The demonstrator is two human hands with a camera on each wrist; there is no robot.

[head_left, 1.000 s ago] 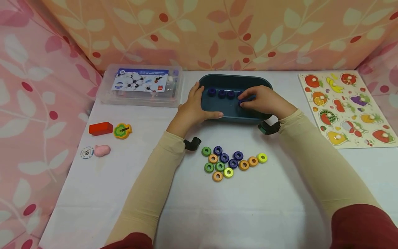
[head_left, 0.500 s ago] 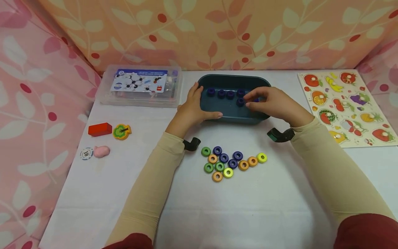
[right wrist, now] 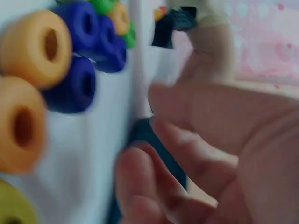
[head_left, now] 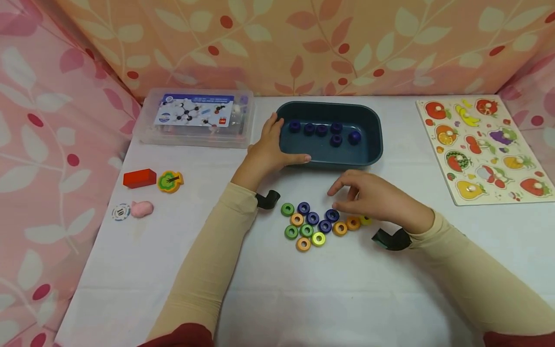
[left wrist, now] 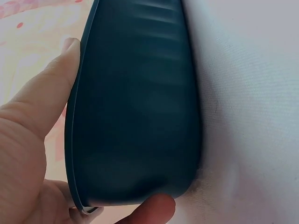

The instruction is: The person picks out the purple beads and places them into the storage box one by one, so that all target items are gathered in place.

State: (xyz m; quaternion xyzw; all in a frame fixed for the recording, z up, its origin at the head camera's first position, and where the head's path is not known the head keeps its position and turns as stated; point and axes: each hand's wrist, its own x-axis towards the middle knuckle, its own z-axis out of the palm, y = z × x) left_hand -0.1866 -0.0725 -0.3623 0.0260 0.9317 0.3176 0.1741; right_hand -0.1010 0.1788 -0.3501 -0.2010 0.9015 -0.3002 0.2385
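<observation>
A dark teal plastic tub stands at the back middle of the table, holding several purple rings. My left hand grips the tub's left end, thumb along the front rim and fingers at the left side; the left wrist view shows the hand around the tub's wall. Over the loose rings in front of the tub hovers my right hand, fingers bent loosely with nothing between them. Its thumb is close to a purple ring. Near it lie orange rings, green rings and yellow rings.
A clear molecular model kit box lies at the back left. Below it are a red block, a tree-shaped piece, a pink pig figure and a round chip. On the right lies a fruit puzzle board.
My right hand has let go of a purple ring in the tub, come out and moved down to the loose rings. My left hand stays at the tub's left end.
</observation>
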